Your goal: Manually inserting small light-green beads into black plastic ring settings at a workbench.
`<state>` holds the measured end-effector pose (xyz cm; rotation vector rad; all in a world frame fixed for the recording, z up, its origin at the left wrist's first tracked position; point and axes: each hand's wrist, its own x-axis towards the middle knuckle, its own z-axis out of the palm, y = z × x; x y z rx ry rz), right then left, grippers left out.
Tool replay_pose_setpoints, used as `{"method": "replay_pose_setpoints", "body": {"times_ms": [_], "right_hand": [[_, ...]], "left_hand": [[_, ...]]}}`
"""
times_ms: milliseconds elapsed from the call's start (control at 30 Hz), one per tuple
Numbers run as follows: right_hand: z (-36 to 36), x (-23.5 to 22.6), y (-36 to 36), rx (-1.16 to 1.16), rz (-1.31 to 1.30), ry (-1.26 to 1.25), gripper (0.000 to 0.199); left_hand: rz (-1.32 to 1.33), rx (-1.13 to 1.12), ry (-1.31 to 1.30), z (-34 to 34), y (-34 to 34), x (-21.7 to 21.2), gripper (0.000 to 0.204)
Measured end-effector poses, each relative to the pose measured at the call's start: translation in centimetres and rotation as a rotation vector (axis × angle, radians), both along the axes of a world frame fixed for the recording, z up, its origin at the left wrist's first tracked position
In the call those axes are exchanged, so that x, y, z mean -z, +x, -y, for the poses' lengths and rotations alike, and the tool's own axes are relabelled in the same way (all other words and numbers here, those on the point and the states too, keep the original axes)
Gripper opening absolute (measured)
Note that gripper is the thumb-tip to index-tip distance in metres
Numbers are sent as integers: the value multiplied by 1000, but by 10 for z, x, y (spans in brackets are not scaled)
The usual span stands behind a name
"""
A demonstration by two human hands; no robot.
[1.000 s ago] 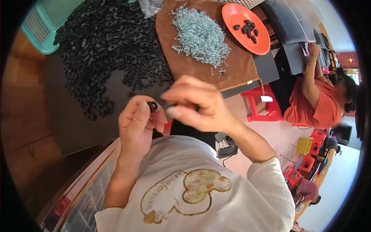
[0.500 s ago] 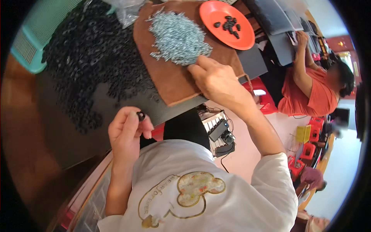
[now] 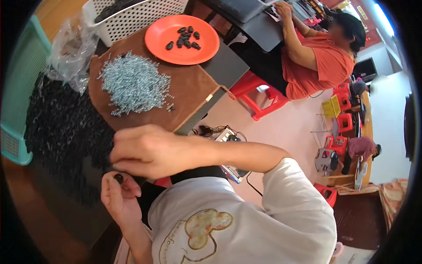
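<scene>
Dark tabletop (image 3: 66, 211) fills the left of the view, and a brown board (image 3: 189, 88) lies on it as the handiest landmark. Left of the board a green plastic basket (image 3: 17, 110) stands at the table's far edge, and between basket and board spreads a wide heap of small black parts (image 3: 61, 127). Above the board's left corner sits a crumpled clear bag (image 3: 70, 53). On the board itself lies a pile of small silvery screws (image 3: 134, 83), and at the board's upper end rests an orange plate (image 3: 182, 42) with a few black pieces on it. A white slotted basket (image 3: 136, 17) stands just beyond the plate.

Below the board, the left hand (image 3: 118, 200) is raised palm-up with its fingers curled, pinching one small black part (image 3: 118, 178) at the fingertips. The right hand (image 3: 149, 152) hovers just above it, fingers drawn together and pointing toward that part (whether they grip anything cannot be made out).

Right of the board, across a pale floor, a person in an orange shirt (image 3: 316, 57) sits on a red stool (image 3: 259, 97) at another table.
</scene>
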<state>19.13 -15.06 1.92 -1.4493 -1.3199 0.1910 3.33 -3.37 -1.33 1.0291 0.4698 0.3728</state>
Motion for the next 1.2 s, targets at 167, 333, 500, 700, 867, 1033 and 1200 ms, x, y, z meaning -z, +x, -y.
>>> {"method": "replay_pose_setpoints", "body": {"times_ms": [167, 333, 500, 700, 867, 1033, 1200], "right_hand": [[-19, 4, -15, -101, -447, -13, 16], [-23, 13, -18, -169, -721, -32, 18], [-24, 16, -21, -64, -532, 68, 14], [-25, 13, -26, -62, -449, 135, 13], [-32, 17, -26, -34, -511, 112, 12], [-38, 22, -26, 20, -402, 169, 10], [-35, 22, -21, 75, -252, 200, 8]], "left_hand": [[38, -13, 16, 6, 10, -10, 36], [35, -27, 7, 2, 8, -3, 38], [48, -101, -7, 10, 16, -14, 36], [68, -47, 12, -4, 7, -6, 39], [41, -101, -79, -1, 11, -12, 36], [121, 7, -78, -15, 6, -2, 36], [203, 46, -164, -20, 7, 7, 36]]}}
